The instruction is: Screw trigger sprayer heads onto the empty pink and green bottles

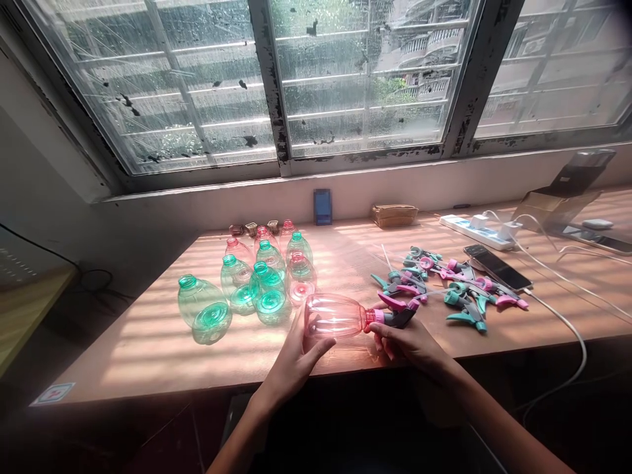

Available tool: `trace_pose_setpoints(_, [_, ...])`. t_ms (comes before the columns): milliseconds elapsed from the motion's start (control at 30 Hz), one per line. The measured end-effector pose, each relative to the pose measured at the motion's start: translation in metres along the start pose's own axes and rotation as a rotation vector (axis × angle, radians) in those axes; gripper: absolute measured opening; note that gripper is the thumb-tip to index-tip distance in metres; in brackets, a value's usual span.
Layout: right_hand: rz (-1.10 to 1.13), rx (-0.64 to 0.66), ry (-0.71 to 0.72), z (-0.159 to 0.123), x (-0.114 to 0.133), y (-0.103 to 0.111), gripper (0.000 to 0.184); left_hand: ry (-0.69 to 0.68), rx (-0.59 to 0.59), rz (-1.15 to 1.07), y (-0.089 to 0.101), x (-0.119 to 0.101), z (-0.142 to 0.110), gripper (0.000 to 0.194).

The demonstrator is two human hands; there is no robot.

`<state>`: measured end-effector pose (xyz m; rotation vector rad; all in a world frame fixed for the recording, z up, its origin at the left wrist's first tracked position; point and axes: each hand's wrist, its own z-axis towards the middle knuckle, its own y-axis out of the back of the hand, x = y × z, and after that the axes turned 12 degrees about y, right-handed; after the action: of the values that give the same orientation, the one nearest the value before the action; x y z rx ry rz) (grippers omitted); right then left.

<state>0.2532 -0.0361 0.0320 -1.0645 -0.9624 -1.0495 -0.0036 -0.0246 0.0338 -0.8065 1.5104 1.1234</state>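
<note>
Head view shows a pink bottle [336, 316] lying on its side above the near edge of the table [148, 355], held between both hands. A trigger head [395, 317] (grey and pink) sits at its neck, so this bottle seems to be in the middle of getting its sprayer; whether the head is fully seated I cannot tell.

As for progress, it looks early. To the left stands a cluster of green and pink bottles [266, 283], all with open necks, none fitted with a sprayer as far as the picture shows. One green bottle [203, 311] stands apart, nearer the left. To the right lies a pile of sprayers [444, 283], teal and pink, loose on the table. I see no finished bottle set aside, so nearly all the work appears left.

Left hand [296, 359] comes up from below, palm toward the bottle's base, fingers curled round its wide end in a loose cupping hold. Right hand [409, 342] lies palm down, fingers closed about the trigger head and the bottle's neck. Both forearms reach in from the bottom edge, converging.

A phone [496, 266] and a power strip [476, 232] lie beyond the pile.
</note>
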Motion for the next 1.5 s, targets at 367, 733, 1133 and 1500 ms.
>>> trace_pose_setpoints(367, [0.031,0.007,-0.060,0.000,0.003,0.000,0.035,-0.024,0.038,-0.123,0.002,0.001,0.003,0.097])
trace_pose_setpoints(733, [0.050,-0.047,0.027,0.002,-0.005,0.003,0.038,-0.016,0.039,-0.126,0.001,0.003,0.003,0.100])
trace_pose_setpoints(1133, [0.080,-0.065,0.033,0.003,-0.007,0.002,0.039,-0.016,0.025,-0.126,-0.001,-0.002,0.001,0.101])
trace_pose_setpoints(1500, [0.024,-0.050,0.022,0.002,-0.005,0.001,0.038,-0.038,0.036,-0.182,0.001,-0.002,0.005,0.103])
